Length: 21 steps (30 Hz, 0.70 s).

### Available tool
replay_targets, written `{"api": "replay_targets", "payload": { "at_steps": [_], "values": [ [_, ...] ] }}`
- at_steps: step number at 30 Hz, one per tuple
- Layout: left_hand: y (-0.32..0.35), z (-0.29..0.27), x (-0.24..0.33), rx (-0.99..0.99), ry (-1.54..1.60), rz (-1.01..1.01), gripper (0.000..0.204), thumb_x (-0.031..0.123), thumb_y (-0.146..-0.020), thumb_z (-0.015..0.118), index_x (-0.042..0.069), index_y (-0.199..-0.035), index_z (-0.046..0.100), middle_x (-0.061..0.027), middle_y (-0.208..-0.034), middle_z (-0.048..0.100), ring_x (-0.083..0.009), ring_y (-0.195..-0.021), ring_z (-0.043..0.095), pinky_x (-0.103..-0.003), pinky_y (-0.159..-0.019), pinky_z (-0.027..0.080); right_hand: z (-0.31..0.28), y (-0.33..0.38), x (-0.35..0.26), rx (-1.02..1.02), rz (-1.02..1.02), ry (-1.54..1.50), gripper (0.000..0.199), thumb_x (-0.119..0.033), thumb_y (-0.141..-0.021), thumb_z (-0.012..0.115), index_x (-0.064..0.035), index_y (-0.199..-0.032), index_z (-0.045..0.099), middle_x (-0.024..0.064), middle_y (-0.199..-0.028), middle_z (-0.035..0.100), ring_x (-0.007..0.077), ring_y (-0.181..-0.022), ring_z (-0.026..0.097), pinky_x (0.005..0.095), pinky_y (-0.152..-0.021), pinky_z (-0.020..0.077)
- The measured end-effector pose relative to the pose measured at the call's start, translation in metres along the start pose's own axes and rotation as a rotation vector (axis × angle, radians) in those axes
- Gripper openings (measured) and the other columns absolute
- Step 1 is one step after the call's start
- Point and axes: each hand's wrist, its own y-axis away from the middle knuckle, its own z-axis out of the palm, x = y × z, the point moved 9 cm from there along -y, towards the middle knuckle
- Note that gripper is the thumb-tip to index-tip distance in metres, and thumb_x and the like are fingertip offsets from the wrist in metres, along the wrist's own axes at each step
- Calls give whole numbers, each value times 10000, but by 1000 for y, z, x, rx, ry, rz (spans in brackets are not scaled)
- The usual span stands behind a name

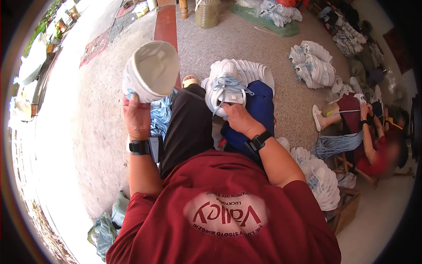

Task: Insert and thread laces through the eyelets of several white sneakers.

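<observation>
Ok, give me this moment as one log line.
left hand: holding white shoe piece | right hand: at laced shoe's opening | nearby: blue lace bundle

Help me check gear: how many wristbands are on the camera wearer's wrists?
2: one black wristband around the left wrist, another around the right wrist. None looks hidden.

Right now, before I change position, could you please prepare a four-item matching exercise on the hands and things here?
Things:
1. Left hand
2. Metal tin
3. Right hand
4. Shoelace bundle

Places or states:
A. At the opening of a laced white shoe upper
B. Light blue
C. Gripping a raised white shoe upper
D. At the picture's top edge

Pairs: 1-C, 2-D, 3-A, 4-B
</observation>
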Motion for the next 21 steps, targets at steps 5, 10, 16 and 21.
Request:
{"api": "replay_targets", "payload": {
  "at_steps": [5,10,16,21],
  "values": [
    [18,69,-54,-275,-584,-164,285,20,-708,734,12,-950,584,-22,-883,632,-91,-808,568,-237,-759,463,10,-9,1,50,-2,140,135,36,-690,554,4,-818,526,240,-890,576,393,-871,567,448,-738,457],
    [49,147,-82,-703,-1247,221,357,109,-588,799,35,-825,543,-80,-704,546,-232,-663,551,-315,-609,431,-3,8,-9,121,-103,23,191,58,-760,485,59,-934,563,204,-906,617,348,-845,604,394,-754,481],
    [85,146,-158,-1155,-1656,189,280,128,-592,698,117,-853,597,-87,-725,609,-281,-738,612,-388,-656,474,-73,74,100,801,531,-801,183,-130,-904,494,36,-861,555,115,-844,629,190,-789,610,283,-738,483],
    [90,150,-154,-1215,-1598,159,278,143,-623,713,90,-872,602,-88,-734,616,-285,-737,614,-384,-662,477,-75,6,40,628,223,-262,556,-351,-892,530,104,-1192,419,319,-1141,467,442,-1062,453,439,-931,363]
  ]
}}
